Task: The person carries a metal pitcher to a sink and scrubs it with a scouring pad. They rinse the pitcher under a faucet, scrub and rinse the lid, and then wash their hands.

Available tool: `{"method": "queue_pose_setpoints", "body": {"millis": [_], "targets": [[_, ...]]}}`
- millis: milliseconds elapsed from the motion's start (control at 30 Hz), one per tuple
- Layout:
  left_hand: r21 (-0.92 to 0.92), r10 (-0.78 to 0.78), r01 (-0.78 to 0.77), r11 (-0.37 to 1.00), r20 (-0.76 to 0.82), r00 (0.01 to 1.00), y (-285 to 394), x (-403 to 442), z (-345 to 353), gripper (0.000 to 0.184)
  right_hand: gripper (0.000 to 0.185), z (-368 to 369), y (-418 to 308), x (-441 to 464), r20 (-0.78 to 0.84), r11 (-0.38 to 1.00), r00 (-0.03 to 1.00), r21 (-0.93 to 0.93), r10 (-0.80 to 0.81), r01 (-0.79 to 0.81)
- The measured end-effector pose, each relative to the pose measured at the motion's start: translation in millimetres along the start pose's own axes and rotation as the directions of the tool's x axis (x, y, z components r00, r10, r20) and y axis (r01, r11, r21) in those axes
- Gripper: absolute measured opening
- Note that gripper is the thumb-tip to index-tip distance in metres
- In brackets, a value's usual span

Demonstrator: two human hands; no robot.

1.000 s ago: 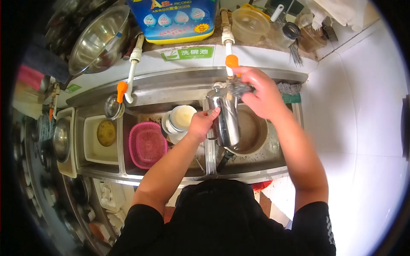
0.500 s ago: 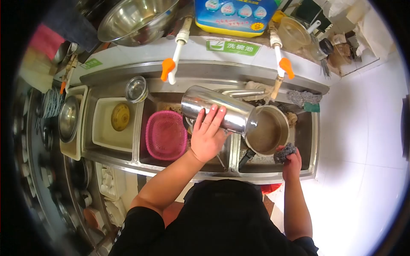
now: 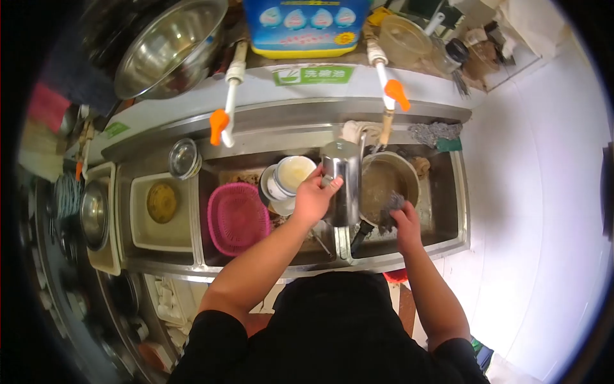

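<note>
My left hand [image 3: 314, 197] grips the side of a shiny tall steel canister [image 3: 345, 182], held above the divider between two sink basins. Its length runs toward my body, and its inside is hidden from me. In my right hand [image 3: 408, 224] is a grey steel wool scrubber [image 3: 391, 211], at the near rim of a round pot [image 3: 416, 182] holding cloudy brownish water. Just left of the canister, a white bowl [image 3: 295, 173] rests on other dishes. The pink plastic basket [image 3: 238, 217] sits in the middle basin, left of my left hand.
Two taps with orange handles [image 3: 219, 125] [image 3: 398, 95] reach over the sink. More steel wool [image 3: 436, 133] lies on the back right ledge. A cream tub [image 3: 163, 240] fills the left basin. Behind stand a blue detergent jug [image 3: 307, 29] and a large steel bowl [image 3: 169, 54].
The canister has swung from lying crosswise to pointing toward my body, uncovering the white bowl. My right hand has moved the scrubber left, to the pot. The camera view has shifted.
</note>
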State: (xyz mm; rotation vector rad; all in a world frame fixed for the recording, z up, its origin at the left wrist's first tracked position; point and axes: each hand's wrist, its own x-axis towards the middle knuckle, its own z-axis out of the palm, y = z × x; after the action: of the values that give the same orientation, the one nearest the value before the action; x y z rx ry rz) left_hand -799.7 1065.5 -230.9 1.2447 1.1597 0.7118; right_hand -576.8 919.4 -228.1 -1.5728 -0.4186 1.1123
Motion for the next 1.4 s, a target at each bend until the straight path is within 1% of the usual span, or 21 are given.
{"method": "queue_pose_setpoints", "body": {"millis": [67,133,167,200,233,367,433,533,567,733,767,833,867,933,967,1067,1133,1200,1267,1300,1400], "targets": [[-0.332,-0.393,0.416,0.847,0.136,0.909,-14,20,18,0.041,0.021,13,-11,19,-0.008,0.951,0.999,-0.304,-0.052,0.047],[-0.365,-0.394,0.425,0.828,0.16,0.905,1,24,32,0.042,0.033,27,-2,52,0.001,0.87,0.922,-0.33,-0.387,0.365],[-0.405,-0.398,0.434,0.805,0.175,0.9,9,25,39,0.045,0.039,37,-7,61,0.031,0.825,0.896,-0.377,-0.444,0.421],[-0.396,-0.397,0.435,0.808,0.179,0.9,12,27,44,0.045,0.046,45,-15,69,0.066,0.773,0.866,-0.423,-0.495,0.474],[-0.391,-0.381,0.423,0.818,0.183,0.906,15,30,47,0.044,0.053,48,-27,76,0.182,0.594,0.82,-0.608,-0.542,0.527],[-0.411,-0.413,0.443,0.797,0.166,0.896,2,53,47,0.051,0.049,74,-38,79,0.186,0.628,0.823,-0.564,-0.536,0.536],[-0.407,-0.398,0.414,0.814,0.129,0.908,10,56,49,0.052,0.045,78,-42,79,0.488,0.216,0.529,-0.56,-0.694,0.8],[-0.378,-0.412,0.41,0.83,0.079,0.908,26,57,48,0.051,0.04,81,-56,105,0.44,0.404,0.626,-0.499,-0.644,0.766],[-0.363,-0.374,0.358,0.861,0.027,0.927,36,54,49,0.049,0.039,86,-62,114,0.286,0.688,0.851,-0.501,-0.441,0.525],[-0.392,-0.385,0.35,0.851,-0.014,0.923,17,76,40,0.046,0.033,100,-50,109,0.19,0.665,0.85,-0.548,-0.492,0.507],[-0.357,-0.426,0.388,0.85,-0.03,0.904,10,78,39,0.045,0.034,100,-49,105,0.35,0.407,0.646,-0.553,-0.678,0.727],[-0.406,-0.43,0.379,0.831,-0.038,0.902,17,72,47,0.045,0.033,104,-50,111,0.449,0.17,0.403,-0.474,-0.798,0.864],[-0.456,-0.433,0.368,0.811,-0.044,0.9,20,70,50,0.045,0.033,105,-49,121,0.447,0.172,0.404,-0.474,-0.798,0.864],[-0.45,-0.369,0.302,0.84,-0.068,0.927,12,71,48,0.046,0.032,107,-43,140,0.141,0.549,0.754,-0.603,-0.641,0.579],[-0.44,-0.301,0.235,0.867,-0.085,0.95,7,70,47,0.047,0.031,100,-42,146,0.158,0.672,0.84,-0.532,-0.519,0.515],[-0.4,-0.221,0.137,0.906,-0.171,0.96,4,77,51,0.045,0.045,96,-18,125,0.089,0.734,0.846,-0.454,-0.526,0.504],[-0.407,-0.255,0.169,0.897,-0.166,0.953,8,70,60,0.043,0.043,101,-30,109,0.105,0.625,0.762,-0.506,-0.639,0.594],[-0.414,-0.286,0.198,0.889,-0.164,0.944,10,66,63,0.041,0.042,103,-44,99,0.374,0.249,0.498,-0.545,-0.782,0.8],[-0.479,-0.352,0.221,0.85,-0.205,0.913,11,64,63,0.039,0.042,95,-34,112,0.411,0.243,0.483,-0.51,-0.773,0.825],[-0.518,-0.374,0.213,0.829,-0.23,0.898,15,64,60,0.038,0.041,90,-22,121,0.266,0.598,0.79,-0.534,-0.553,0.598],[-0.504,-0.318,0.15,0.851,-0.268,0.909,15,62,52,0.037,0.042,87,1,108,0.158,0.685,0.913,-0.616,-0.377,0.39]]}}
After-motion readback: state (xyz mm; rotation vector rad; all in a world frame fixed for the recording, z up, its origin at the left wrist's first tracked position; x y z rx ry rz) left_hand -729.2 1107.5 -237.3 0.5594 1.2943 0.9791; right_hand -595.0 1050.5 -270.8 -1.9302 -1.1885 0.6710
